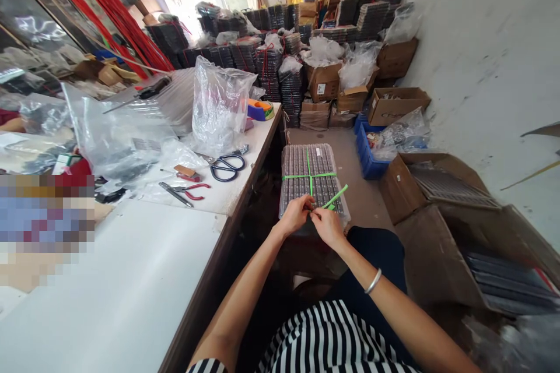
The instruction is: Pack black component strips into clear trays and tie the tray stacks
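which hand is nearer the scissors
Left. The left hand is over the near end of the strapped bundle, to the right of the scissors on the table; the right hand is beside it, farther right.

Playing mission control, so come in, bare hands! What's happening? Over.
Left hand, right hand: close together by flat green plastic strap, grip unclear. Rectangular grey-and-clear plastic stack: strap crossed on top, one end sticking out. Nothing visibly blocking.
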The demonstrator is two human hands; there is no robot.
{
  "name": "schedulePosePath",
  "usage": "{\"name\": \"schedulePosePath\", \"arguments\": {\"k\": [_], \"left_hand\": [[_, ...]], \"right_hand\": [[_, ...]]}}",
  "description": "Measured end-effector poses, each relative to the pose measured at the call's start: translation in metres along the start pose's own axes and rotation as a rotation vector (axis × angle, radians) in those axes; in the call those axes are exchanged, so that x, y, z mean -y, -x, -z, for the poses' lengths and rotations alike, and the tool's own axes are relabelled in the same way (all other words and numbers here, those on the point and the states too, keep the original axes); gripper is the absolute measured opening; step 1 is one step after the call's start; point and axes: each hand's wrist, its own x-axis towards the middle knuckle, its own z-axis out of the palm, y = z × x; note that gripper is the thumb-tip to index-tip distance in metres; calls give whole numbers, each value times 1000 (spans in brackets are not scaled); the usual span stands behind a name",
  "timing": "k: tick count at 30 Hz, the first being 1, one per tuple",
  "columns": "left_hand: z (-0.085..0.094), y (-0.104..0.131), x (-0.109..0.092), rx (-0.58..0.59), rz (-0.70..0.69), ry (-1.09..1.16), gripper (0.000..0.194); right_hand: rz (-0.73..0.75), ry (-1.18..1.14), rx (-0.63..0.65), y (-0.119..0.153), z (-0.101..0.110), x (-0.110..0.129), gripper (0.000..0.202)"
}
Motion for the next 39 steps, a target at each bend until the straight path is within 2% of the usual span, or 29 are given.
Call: {"name": "schedulePosePath", "arguments": {"k": [2, 7, 13, 16, 21, 25, 27, 30, 34, 39], "left_hand": [[-1, 2, 3, -4, -23, -2, 35], [-4, 16, 4, -11, -75, -67, 20], [-6, 16, 2, 24, -184, -207, 8], [-6, 10, 2, 69, -221, -290, 14], [-2, 5, 4, 111, -246, -367, 23], [-2, 5, 11, 18, -240, -386, 24], [-3, 6, 14, -26, -229, -400, 25], [-2, 10, 12, -80, -221, -381, 24], [-10, 16, -4, -199, -138, -242, 17], [-28, 19, -24, -111, 24, -146, 16]], "right_hand": [[-134, -255, 25, 6, -5, -5, 24], [-251, -527, 112, 13, -3, -9, 31], [-279, -677, 91, 14, -5, -8, 22], [-241, -672, 38, 16, -8, -10, 26], [-157, -542, -63, 15, -3, -23, 30], [116, -17, -268, 19, 7, -43, 21], [198, 173, -317, 23, 10, -51, 17], [249, 284, -307, 26, 12, -58, 15], [293, 323, -267, 24, 10, -64, 11], [308, 361, -274, 21, 9, -66, 10]]}}
